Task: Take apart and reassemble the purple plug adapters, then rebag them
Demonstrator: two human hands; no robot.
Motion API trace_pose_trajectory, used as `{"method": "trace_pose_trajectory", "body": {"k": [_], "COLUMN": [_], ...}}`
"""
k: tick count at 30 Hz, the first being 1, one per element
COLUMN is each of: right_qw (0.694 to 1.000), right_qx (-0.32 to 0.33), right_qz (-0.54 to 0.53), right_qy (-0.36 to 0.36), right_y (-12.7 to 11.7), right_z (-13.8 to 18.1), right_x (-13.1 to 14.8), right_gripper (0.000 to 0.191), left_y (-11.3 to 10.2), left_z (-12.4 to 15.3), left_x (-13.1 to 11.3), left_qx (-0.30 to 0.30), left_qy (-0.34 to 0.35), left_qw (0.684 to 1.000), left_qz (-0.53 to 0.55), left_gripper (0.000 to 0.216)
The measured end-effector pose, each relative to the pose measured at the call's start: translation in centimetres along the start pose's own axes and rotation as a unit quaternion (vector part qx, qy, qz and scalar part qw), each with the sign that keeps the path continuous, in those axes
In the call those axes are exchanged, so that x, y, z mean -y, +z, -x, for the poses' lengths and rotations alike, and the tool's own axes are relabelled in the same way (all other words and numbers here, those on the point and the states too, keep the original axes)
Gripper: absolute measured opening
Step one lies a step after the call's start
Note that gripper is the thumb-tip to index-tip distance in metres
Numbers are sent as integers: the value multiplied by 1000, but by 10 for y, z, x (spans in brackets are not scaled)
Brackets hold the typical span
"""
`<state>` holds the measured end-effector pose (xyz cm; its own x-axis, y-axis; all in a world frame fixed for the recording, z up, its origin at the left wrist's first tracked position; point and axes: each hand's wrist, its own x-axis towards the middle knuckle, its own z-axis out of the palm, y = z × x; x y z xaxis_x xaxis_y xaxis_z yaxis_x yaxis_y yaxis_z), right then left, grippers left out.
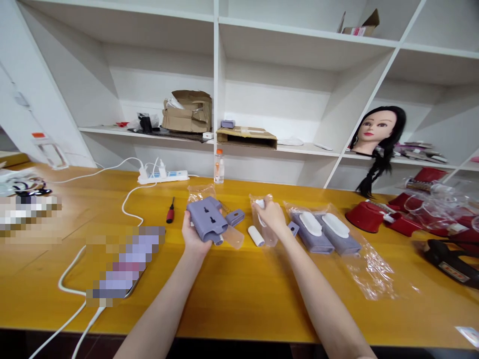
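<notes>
My left hand (194, 234) is closed around a greyish-purple plastic housing (205, 215) with two dark keyhole slots in its upper face. A small purple piece with a hole (235, 217) and a translucent piece (235, 238) lie just right of it. My right hand (271, 214) has its fingers curled at a clear plastic bag (268, 234); a bit of white shows at the fingertips, but what they grip is unclear. Beside that hand lies a white cylinder (256, 236). Farther right, two more purple housings (316, 244) with white oval parts (336, 225) rest on clear wrapping.
A red-handled screwdriver (170, 213), a phone-like device (129, 264) with white cables and a power strip (164, 177) are on the left. An orange-capped bottle (219, 169) stands behind. Red parts (362, 217) and a black tool (449, 262) crowd the right; shelves rise behind the table.
</notes>
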<state>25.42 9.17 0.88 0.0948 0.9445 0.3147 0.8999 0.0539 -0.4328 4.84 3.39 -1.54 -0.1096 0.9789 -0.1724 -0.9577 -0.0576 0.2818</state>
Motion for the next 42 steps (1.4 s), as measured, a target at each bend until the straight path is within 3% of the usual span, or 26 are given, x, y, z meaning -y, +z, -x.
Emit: {"method": "trace_pose_trajectory", "body": {"k": [2, 6, 9, 15, 20, 23, 26, 30, 34, 37, 40, 42], "right_qw": [998, 997, 995, 997, 998, 995, 991, 986, 983, 978, 979, 979], "right_qx": [16, 42, 52, 33, -4, -39, -75, -99, -67, -34, -33, -31], "right_qz": [57, 71, 83, 64, 6, -40, -81, -118, -144, -148, -143, -143], "right_qy": [-12, 7, 24, -20, -66, -78, -71, -61, -93, -143, -143, -140], "right_y": [7, 28, 37, 23, 3, -6, -10, -9, -7, -6, -5, -3], "right_z": [-9, -18, -18, -8, 10, 20, 24, 28, 35, 41, 43, 44], "right_x": [9, 21, 20, 2, -21, -38, -55, -60, -47, -38, -34, -33], "right_gripper": [43, 45, 48, 48, 36, 33, 32, 29, 25, 24, 25, 26], "left_y": [1, 2, 1, 3, 1, -1, -4, -7, -6, 1, 7, 7], "left_z": [2, 5, 6, 9, 15, 22, 30, 30, 18, 14, 17, 22], "left_x": [1, 4, 9, 20, 27, 33, 42, 49, 44, 34, 27, 27], "left_qx": [8, 38, 5, 2, -13, 6, 31, 45, -11, -43, -33, -9], "left_qy": [-5, -14, -9, -44, -138, -214, -243, -196, -81, -25, -36, -103], "left_qw": [1000, 997, 993, 977, 929, 883, 863, 877, 903, 936, 952, 936], "left_qz": [-15, -68, -116, -207, -343, -417, -441, -436, -422, -348, -303, -336], "left_gripper": [50, 53, 53, 47, 40, 43, 44, 41, 36, 30, 28, 30]}}
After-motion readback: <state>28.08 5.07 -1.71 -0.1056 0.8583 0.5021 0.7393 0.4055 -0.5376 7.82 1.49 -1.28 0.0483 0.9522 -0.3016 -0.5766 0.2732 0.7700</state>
